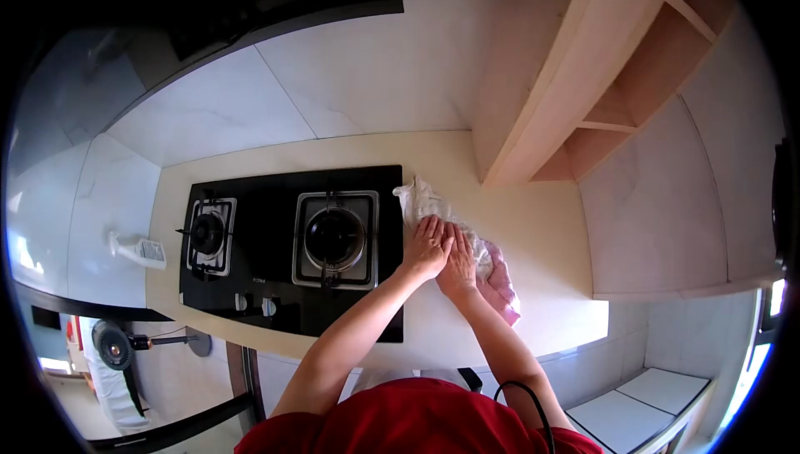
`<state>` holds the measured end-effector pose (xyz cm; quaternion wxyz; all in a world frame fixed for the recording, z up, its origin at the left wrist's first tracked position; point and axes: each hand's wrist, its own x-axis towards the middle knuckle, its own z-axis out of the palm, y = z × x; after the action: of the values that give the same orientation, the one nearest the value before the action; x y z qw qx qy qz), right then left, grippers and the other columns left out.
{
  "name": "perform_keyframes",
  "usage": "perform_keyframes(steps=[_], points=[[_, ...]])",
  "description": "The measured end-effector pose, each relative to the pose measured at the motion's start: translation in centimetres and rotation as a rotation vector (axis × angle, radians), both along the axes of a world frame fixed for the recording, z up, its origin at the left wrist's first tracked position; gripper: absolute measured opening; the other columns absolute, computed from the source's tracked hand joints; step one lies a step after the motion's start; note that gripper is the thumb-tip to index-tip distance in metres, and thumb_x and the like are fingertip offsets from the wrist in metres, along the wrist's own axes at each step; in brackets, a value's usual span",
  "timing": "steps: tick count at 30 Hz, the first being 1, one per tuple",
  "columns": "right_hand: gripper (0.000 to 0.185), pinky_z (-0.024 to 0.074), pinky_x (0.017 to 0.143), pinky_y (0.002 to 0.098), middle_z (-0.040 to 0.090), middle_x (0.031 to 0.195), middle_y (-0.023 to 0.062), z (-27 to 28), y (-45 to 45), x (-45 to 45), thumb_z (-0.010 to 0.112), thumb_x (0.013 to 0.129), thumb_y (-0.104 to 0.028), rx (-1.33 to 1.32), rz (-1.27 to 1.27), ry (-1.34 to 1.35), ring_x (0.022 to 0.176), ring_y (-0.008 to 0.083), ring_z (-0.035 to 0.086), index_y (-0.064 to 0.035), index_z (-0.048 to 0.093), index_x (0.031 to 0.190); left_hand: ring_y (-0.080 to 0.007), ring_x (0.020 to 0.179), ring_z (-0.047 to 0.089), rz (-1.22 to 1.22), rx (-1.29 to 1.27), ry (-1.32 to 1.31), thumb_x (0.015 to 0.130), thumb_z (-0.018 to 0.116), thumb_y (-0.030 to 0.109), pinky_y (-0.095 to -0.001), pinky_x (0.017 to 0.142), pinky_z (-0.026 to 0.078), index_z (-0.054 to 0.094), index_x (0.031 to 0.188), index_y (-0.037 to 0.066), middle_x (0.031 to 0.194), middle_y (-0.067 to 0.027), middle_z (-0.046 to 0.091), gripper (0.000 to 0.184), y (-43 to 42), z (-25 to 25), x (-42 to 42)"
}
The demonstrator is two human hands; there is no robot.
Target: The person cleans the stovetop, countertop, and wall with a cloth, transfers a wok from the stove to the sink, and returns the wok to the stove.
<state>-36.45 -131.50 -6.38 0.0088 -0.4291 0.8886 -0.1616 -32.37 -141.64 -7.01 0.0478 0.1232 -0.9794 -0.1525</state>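
My left hand lies on a crumpled white and pink cloth, its fingers stretched forward over the fabric. Right beside it, my right hand also presses on the cloth with fingers extended, and the two hands touch at the thumbs. White fabric bunches beyond the fingertips, while the pink part spreads out to the right of my right hand. The cloth rests on the cream countertop, at the right edge of a black gas stove. What is under my palms is hidden.
The stove has a left burner, a right burner and two knobs. A white bottle is at its left. Wooden shelving stands at the back right, and a dark range hood hangs above. A fan is at lower left.
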Motion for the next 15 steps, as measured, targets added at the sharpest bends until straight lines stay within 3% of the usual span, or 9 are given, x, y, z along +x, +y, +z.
perform_keyframes(steps=[3, 12, 15], points=[[0.058, 0.0148, 0.113, 0.04, 0.03, 0.144, 0.014, -1.0, -2.2, -2.7, 0.043, 0.086, -0.021, 0.004, -0.004, -0.021, 0.136, 0.0278, 0.023, -0.0017, 0.03, 0.139, -0.0336, 0.128, 0.035, 0.011, -0.002, 0.08, 0.095, 0.032, 0.033, -0.0408, 0.11, 0.022, 0.045, 0.128, -0.004, 0.136, -0.0208, 0.042, 0.051, -2.4, -0.3, -3.0], [0.059, 0.0087, 0.114, 0.0388, 0.021, 0.149, 0.0144, -3.2, -14.1, -17.9, 0.035, 0.091, -0.027, 0.087, 0.099, 0.035, 0.139, 0.028, 0.014, -0.0018, 0.02, 0.143, -0.0322, 0.13, 0.033, 0.08, -0.025, -0.002, 0.095, 0.033, 0.028, -0.04, 0.109, 0.024, 0.041, 0.131, -0.003, 0.136, -0.0185, 0.042, 0.048, -13.3, -2.7, -17.3], [0.06, 0.0078, 0.114, 0.0391, 0.018, 0.15, 0.0134, -1.4, -14.4, -17.8, 0.034, 0.091, -0.028, 0.182, 0.086, 0.033, 0.139, 0.0267, 0.013, -0.0022, 0.018, 0.143, -0.0331, 0.128, 0.035, 0.107, -0.019, -0.027, 0.095, 0.034, 0.028, -0.0402, 0.109, 0.025, 0.04, 0.131, -0.004, 0.136, -0.0193, 0.041, 0.049, -13.6, -2.5, -17.3]])
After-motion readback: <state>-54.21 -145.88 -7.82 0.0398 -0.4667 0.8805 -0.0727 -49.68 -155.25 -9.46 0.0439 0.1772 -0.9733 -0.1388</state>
